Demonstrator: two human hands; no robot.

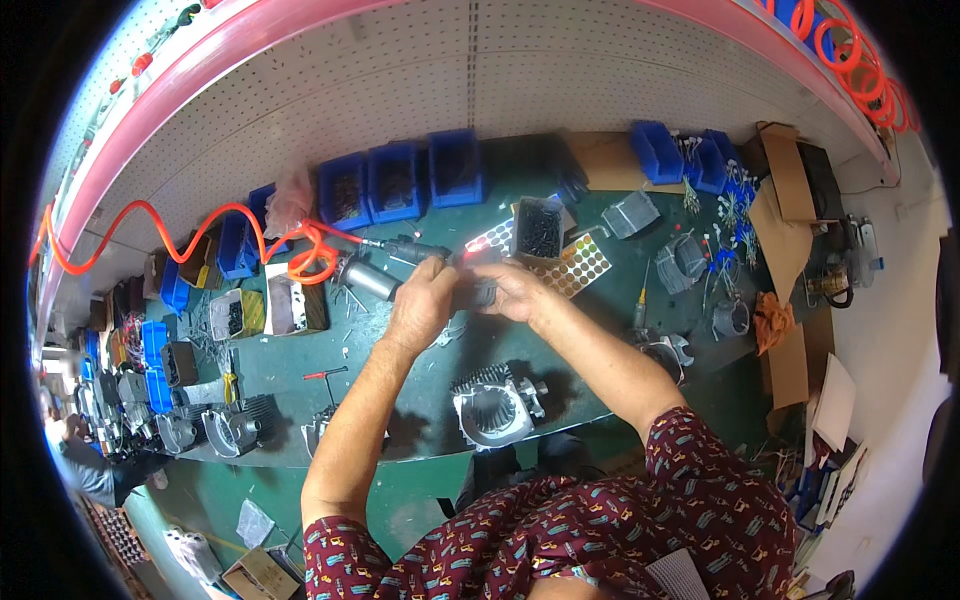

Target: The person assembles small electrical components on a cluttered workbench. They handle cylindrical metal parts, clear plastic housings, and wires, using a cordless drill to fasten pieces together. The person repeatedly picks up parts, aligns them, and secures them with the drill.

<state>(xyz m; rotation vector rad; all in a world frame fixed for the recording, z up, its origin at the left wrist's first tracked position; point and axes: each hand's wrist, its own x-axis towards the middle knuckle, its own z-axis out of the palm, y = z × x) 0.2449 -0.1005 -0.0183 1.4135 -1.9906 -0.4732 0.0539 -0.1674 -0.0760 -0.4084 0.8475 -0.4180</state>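
Over the middle of the bench, a small grey metal part sits between my hands. My left hand is closed at its left edge, its fingertips partly hidden. My right hand grips the part from the right, thumb on top and fingers beneath. Just beyond my left fingers lies a dark air screwdriver joined to an orange coiled hose. A silver cylindrical tool lies left of my left hand. Beyond my right hand stands a grey bin of dark screws, over a sheet of round brown stickers.
A finned metal motor housing stands at the bench's near edge, with more housings to the left. Blue bins line the back. Wired connectors, a yellow-handled screwdriver and cardboard lie to the right.
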